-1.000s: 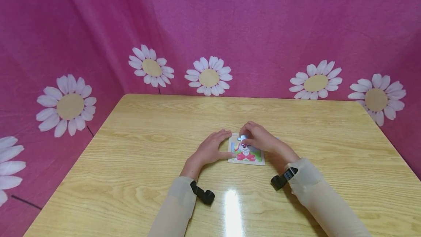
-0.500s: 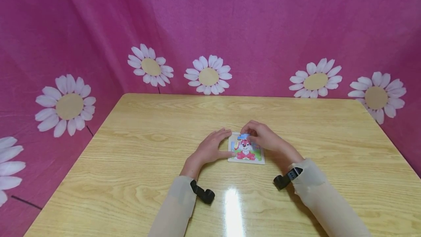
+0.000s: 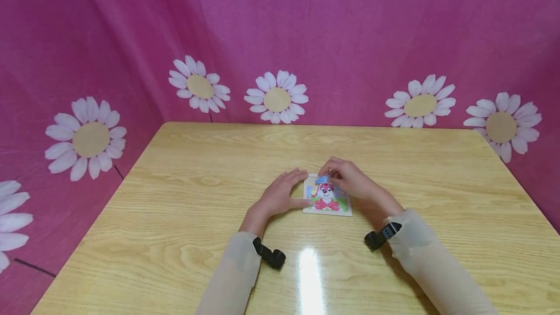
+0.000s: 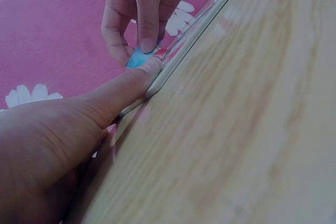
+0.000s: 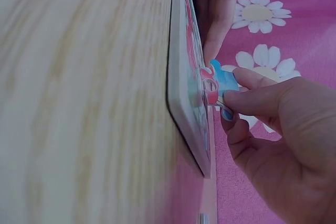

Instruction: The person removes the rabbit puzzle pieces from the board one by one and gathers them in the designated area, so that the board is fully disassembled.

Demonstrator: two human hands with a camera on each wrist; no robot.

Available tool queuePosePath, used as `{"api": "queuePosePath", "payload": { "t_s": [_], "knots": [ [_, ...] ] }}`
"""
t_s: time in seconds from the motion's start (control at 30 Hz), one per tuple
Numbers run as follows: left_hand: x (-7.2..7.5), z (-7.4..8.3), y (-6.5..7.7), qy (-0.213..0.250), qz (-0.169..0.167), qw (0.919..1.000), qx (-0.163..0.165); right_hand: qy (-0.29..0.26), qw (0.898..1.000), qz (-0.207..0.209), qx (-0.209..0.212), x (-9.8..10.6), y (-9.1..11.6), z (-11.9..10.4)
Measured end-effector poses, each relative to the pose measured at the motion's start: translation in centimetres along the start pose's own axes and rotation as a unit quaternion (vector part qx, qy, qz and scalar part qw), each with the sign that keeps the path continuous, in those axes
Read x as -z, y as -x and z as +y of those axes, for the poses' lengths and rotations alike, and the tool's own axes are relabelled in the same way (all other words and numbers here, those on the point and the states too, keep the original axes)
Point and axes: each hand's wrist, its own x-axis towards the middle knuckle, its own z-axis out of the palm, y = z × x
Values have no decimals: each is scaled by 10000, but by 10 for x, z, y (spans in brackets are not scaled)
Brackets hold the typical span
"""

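A small jigsaw puzzle board (image 3: 328, 214) with a pale frame and a pink-and-white cartoon animal picture lies on the table. My right hand (image 3: 354, 182) pinches a blue and pink puzzle piece (image 5: 226, 82) between thumb and fingers. In the right wrist view the piece stands tilted, its lower edge right at the board's surface, near the top of the picture. My left hand (image 3: 278, 197) spans the board's left side, thumb on the near-left part and straight fingertips at the far-left corner. In the left wrist view, the left thumb (image 4: 123, 90) overlaps the frame's edge.
The light wood-grain table (image 3: 210, 174) extends around the board on all sides. Behind it and to the left hangs a pink cloth (image 3: 341, 38) printed with white daisies. Black wrist cameras (image 3: 272, 258) are strapped over both sleeves.
My right hand has shifted slightly, and the piece has tipped from pale glare to its blue face, over the top of the picture. The left hand holds its place on the board.
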Motion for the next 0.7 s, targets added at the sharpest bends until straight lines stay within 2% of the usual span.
{"api": "queuePosePath", "payload": {
  "t_s": [0.1,0.3,0.47,0.7],
  "knots": [
    [0,1,0,11,-7,10000,-5,-6,10000,70,-21,0,1,0],
    [-1,1,0,11,-12,10000,-21,-318,9980,304,-455,2,7,6],
    [-1,0,-1,10,-27,10000,-9,-440,9958,342,-722,5,11,9],
    [-1,-1,-2,27,-10,10000,-35,-269,9970,549,-472,11,20,15]
  ]
}}
